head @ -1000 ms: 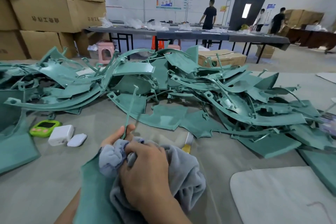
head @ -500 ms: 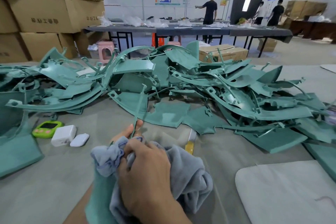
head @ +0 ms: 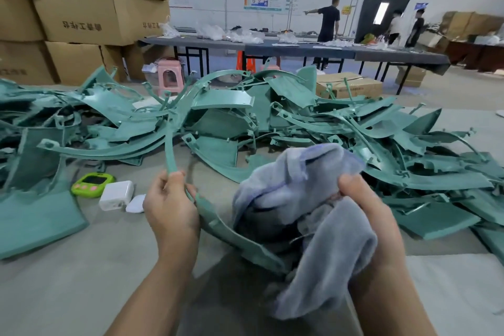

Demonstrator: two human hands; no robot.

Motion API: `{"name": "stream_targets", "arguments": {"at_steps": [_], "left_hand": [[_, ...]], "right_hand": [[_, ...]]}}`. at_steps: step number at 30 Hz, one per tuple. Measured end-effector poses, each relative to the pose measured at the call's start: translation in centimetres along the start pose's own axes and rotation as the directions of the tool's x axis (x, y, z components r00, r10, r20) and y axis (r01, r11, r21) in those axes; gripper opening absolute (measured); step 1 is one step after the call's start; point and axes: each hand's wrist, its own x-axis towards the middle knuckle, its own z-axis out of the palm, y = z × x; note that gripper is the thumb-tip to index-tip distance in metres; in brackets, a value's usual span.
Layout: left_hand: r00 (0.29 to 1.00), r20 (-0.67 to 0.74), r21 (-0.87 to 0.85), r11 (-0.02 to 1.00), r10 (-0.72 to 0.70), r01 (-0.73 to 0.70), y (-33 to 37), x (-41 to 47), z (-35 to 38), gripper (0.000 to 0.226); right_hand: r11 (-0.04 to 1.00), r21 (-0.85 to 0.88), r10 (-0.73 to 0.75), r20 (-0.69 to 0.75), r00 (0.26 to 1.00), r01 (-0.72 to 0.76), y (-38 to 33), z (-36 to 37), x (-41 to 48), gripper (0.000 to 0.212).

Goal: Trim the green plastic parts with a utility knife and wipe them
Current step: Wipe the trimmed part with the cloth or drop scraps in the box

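While the table (head: 68, 281) is carrying a heap of green plastic parts (head: 300, 123) across its far side, a person is holding a grey cloth (head: 313, 199) and one curved part (head: 218, 224) at the near edge.
The cloth is draping over the part's lower end; the left hand (head: 171, 207) is gripping its upper stem with curled fingers, and the right hand (head: 365, 210) is bunching the cloth. A green timer (head: 92, 184), white charger (head: 116, 195) and white case (head: 135, 203) are lying toward the left edge.

Curved green part (head: 227, 230) held up, grey cloth (head: 300, 194) bunched at its near end, green parts (head: 223, 102) heaped behind.
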Motion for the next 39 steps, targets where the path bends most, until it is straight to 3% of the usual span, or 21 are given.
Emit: {"name": "stream_targets", "arguments": {"at_steps": [2,4,6,9,11,13,15,18,20,21,23,25,27,29,31,34,36,39], "left_hand": [[0.997,-0.077,0.101,0.995,0.032,-0.024,-0.2,0.0,-0.2,0.026],[0.986,-0.144,0.187,0.981,0.086,-0.058,-0.3,0.1,-0.3,0.021],[0.98,-0.177,0.236,0.97,0.094,-0.05,-0.3,0.2,-0.2,0.017],[0.975,-0.215,0.267,0.964,0.061,-0.001,-0.5,1.0,-0.5,0.013],[0.98,-0.197,0.146,0.988,-0.025,0.054,-0.6,1.1,-0.5,0.005],[0.973,-0.11,-0.09,0.977,-0.203,0.194,-0.6,0.9,-0.1,0.006],[0.904,0.107,-0.265,0.865,-0.413,0.427,-0.3,0.2,0.3,0.015],[0.711,0.494,-0.133,0.764,-0.5,0.631,0.8,-1.1,0.5,0.023],[0.575,0.678,-0.063,0.743,-0.458,0.666,1.0,-2.7,0.9,0.033],[0.57,0.684,-0.069,0.738,-0.455,0.671,0.6,-3.3,1.3,0.036],[0.662,0.605,-0.075,0.797,-0.442,0.6,-0.5,-3.9,1.9,0.034],[0.741,0.532,-0.038,0.863,-0.41,0.504,-0.9,-4.0,2.0,0.032],[0.757,0.518,-0.021,0.878,-0.399,0.477,-1.4,-3.6,1.6,0.036],[0.764,0.518,-0.022,0.887,-0.384,0.461,-1.4,-3.3,1.7,0.039],[0.795,0.479,-0.066,0.888,-0.372,0.455,-1.2,-3.0,2.0,0.04],[0.865,0.368,-0.123,0.904,-0.341,0.409,-1.1,-2.6,1.9,0.04],[0.905,0.305,-0.104,0.935,-0.295,0.34,-1.0,-2.3,1.4,0.039],[0.96,0.142,-0.067,0.966,-0.239,0.251,-0.3,-1.4,0.7,0.036]], "right_hand": [[0.974,0.165,-0.136,-0.106,0.985,0.152,-0.4,1.3,-1.3,0.011],[0.885,-0.079,-0.464,-0.099,0.88,0.458,1.0,2.1,-2.6,0.015],[0.654,-0.385,-0.709,-0.009,0.706,0.652,1.6,3.2,-2.6,0.018],[0.437,-0.578,-0.827,0.041,0.56,0.689,2.5,3.8,-3.1,0.011],[0.269,-0.651,-0.878,0.138,0.459,0.71,3.8,4.3,-3.3,0.009],[0.125,-0.727,-0.854,0.267,0.446,0.675,5.2,5.5,-3.0,0.01],[0.064,-0.805,-0.745,0.354,0.565,0.59,6.7,6.5,-2.2,0.01],[0.144,-0.875,-0.546,0.319,0.775,0.461,7.9,6.5,-0.2,0.019],[0.238,-0.884,-0.488,0.249,0.836,0.402,8.1,6.2,1.2,0.031],[0.255,-0.893,-0.486,0.214,0.848,0.371,8.1,6.1,1.7,0.032],[0.284,-0.888,-0.437,0.217,0.873,0.363,8.0,6.0,1.7,0.023],[0.27,-0.861,-0.308,0.346,0.886,0.431,8.1,6.0,1.0,0.01],[0.195,-0.836,-0.234,0.467,0.853,0.512,8.3,6.0,0.2,0.01],[0.154,-0.839,-0.25,0.479,0.842,0.523,8.3,6.0,0.8,0.009],[0.182,-0.888,-0.341,0.347,0.874,0.423,8.0,6.0,1.9,0.02],[0.318,-0.947,-0.399,-0.086,0.913,0.049,7.4,4.3,4.3,0.014],[0.388,-0.914,-0.424,-0.289,0.858,-0.117,6.6,2.5,5.1,0.013],[0.426,-0.892,-0.579,-0.397,0.712,-0.151,5.3,0.7,4.9,0.015]]}}
